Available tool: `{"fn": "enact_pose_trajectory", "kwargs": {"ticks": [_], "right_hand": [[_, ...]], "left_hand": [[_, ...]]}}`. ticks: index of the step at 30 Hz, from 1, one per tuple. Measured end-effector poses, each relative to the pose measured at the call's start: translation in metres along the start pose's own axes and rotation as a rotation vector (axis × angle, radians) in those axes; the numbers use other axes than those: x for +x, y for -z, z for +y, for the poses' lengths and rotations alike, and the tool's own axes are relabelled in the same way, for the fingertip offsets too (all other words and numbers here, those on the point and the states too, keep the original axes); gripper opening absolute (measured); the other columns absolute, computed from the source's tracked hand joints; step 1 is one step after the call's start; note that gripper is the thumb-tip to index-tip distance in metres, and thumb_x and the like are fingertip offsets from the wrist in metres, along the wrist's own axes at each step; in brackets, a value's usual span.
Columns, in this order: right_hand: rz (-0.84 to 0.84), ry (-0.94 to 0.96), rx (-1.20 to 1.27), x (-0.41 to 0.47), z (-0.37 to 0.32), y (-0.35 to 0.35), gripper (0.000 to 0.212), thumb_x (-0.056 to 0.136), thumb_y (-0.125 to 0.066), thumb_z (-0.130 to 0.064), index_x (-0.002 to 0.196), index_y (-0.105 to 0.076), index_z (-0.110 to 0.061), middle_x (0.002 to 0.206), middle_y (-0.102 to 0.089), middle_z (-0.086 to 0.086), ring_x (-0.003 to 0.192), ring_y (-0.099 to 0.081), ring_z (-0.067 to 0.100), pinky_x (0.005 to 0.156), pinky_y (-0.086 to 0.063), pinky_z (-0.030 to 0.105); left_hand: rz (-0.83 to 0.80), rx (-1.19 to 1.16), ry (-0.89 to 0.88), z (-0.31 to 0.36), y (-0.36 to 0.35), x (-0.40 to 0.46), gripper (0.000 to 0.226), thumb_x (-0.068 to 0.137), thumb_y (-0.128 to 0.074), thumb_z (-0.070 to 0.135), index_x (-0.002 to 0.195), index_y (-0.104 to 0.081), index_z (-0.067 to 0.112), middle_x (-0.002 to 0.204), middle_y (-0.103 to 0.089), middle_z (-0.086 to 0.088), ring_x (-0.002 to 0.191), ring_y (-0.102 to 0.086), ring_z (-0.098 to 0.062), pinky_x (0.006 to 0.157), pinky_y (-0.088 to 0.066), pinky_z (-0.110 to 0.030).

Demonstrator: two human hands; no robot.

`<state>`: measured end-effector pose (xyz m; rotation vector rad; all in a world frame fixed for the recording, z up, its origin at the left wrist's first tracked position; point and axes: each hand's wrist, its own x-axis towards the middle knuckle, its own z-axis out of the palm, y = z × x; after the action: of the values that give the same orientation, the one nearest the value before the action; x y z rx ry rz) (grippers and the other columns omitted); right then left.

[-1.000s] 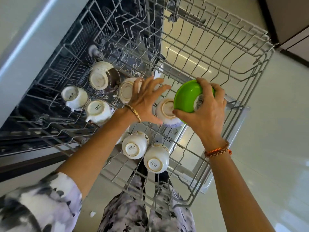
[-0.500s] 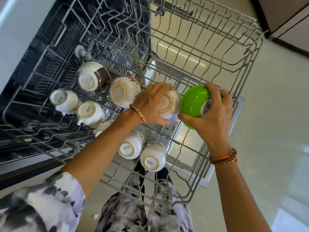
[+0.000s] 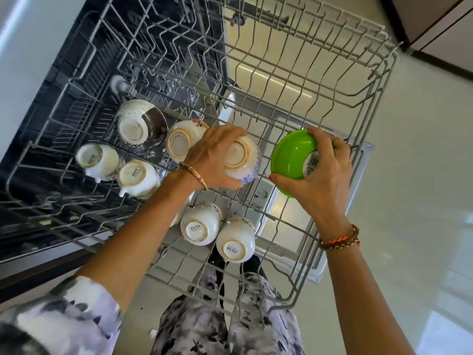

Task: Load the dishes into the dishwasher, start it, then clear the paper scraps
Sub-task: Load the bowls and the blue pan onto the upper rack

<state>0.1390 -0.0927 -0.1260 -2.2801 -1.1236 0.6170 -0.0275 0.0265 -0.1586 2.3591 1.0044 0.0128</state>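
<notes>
She's bent over the pulled-out wire rack of the dishwasher, both arms down in it. Her left hand is curled round an upturned white cup with a purple pattern, base facing up, in the middle of the rack. Just beside it, her right hand grips a green plastic bowl tipped on its side, a barcode label on its base, close to the rack's right-hand wires. The cup and bowl sit near each other but apart. Other cups rest upside down around them: a floral one touching her left hand, two marked SISTA nearer her, and more toward the left with a steel bowl.
</notes>
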Motion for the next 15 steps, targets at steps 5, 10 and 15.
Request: {"fn": "enact_pose_trajectory", "kwargs": {"ticks": [5,10,15], "right_hand": [[-0.031,-0.008,0.002,-0.003,0.001,-0.005,0.095,0.053,-0.086,-0.037,0.136,-0.040,-0.025,0.139,-0.033,0.010,0.124,-0.035,0.028,0.087,-0.037,0.033],[0.001,-0.006,0.010,-0.004,0.003,-0.005,0.094,0.052,-0.087,-0.037,0.134,-0.043,-0.022,0.135,-0.037,0.013,0.121,-0.038,0.030,0.086,-0.037,0.033],[-0.013,-0.007,0.007,-0.004,-0.002,-0.004,0.094,0.052,-0.087,-0.036,0.134,-0.043,-0.022,0.135,-0.036,0.012,0.121,-0.038,0.029,0.086,-0.038,0.033]], "left_hand": [[-0.061,0.029,-0.005,0.000,-0.007,0.004,0.091,0.053,-0.083,0.029,0.134,-0.043,0.017,0.135,-0.041,-0.004,0.121,-0.038,-0.026,0.077,-0.037,-0.029],[0.033,-0.090,-0.044,-0.001,-0.011,0.001,0.090,0.046,-0.067,0.053,0.126,-0.037,0.024,0.127,-0.046,-0.004,0.112,-0.046,-0.027,0.082,-0.049,-0.044],[-0.042,-0.100,-0.011,-0.003,-0.026,0.004,0.096,0.048,-0.081,0.041,0.130,-0.037,0.019,0.129,-0.044,-0.009,0.114,-0.046,-0.029,0.090,-0.046,-0.044]]}}
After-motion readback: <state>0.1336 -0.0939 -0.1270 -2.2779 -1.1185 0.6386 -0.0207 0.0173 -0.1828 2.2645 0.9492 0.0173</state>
